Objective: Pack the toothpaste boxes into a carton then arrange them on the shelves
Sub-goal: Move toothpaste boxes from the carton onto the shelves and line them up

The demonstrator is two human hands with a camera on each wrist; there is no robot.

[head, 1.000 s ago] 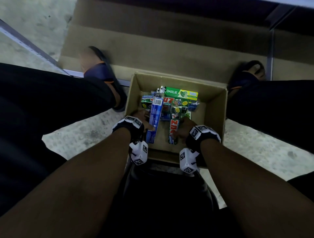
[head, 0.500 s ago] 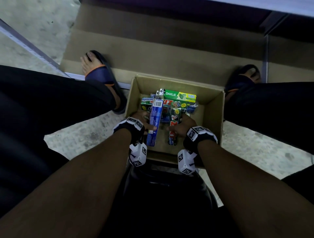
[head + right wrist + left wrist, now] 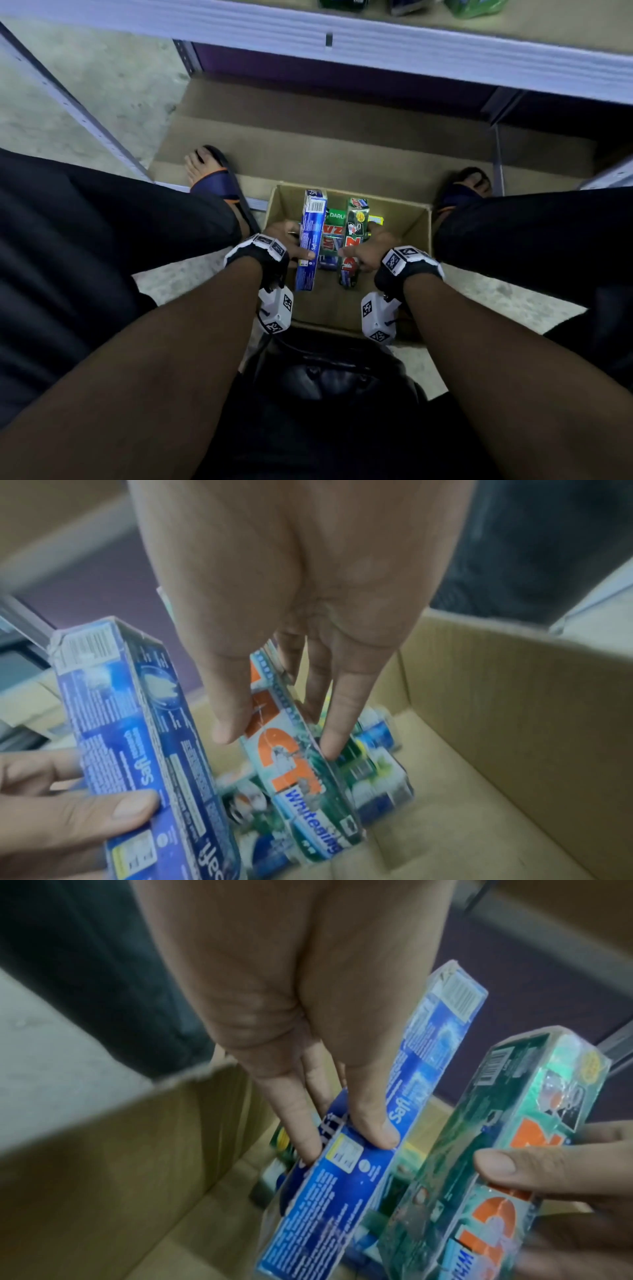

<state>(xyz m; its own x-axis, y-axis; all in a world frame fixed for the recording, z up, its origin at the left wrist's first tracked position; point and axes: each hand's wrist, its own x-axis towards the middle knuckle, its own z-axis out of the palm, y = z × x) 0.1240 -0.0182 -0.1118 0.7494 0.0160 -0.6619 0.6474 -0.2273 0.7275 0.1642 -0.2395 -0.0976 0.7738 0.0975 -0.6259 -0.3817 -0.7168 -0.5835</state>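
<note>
An open brown carton stands on the floor between my feet, with several toothpaste boxes lying in it. My left hand grips a blue toothpaste box lifted above the carton, thumb on one face and fingers on the other. My right hand holds a green box with orange letters the same way, beside the blue one. Both boxes point away from me.
A pale metal shelf edge runs across the top, with dark green and blue packs on the board above it. A lower cardboard-lined shelf lies just behind the carton. My sandalled feet and dark-clad knees flank the carton on concrete floor.
Both hands have lifted their boxes up out of the carton and the far ends now point toward the shelf. My head has tilted up, bringing the upper shelf edge into view.
</note>
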